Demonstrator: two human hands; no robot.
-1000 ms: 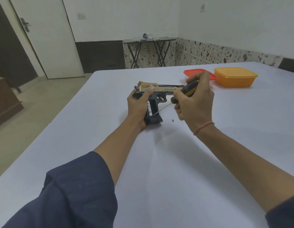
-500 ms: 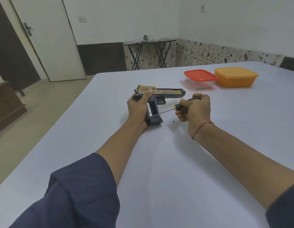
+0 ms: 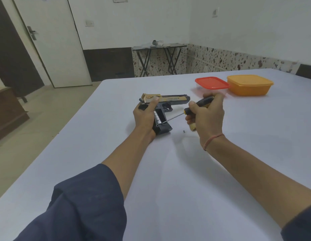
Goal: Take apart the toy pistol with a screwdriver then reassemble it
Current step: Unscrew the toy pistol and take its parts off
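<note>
Two hands engaged: left hand (image 3: 145, 117) clasps toy pistol (image 3: 161, 108); right hand (image 3: 207, 115), fisted round screwdriver (image 3: 191, 111), aims shaft leftward into grip.

I have one wide-angle view only, worn on the head, looking forward and down across the worktop (image 3: 168, 171). Both forearms enter from 6 o'clock and reach toward 12, the hands close in mid-frame. The room's far wall and door (image 3: 52, 40) fill 11 to 1 o'clock.
</note>
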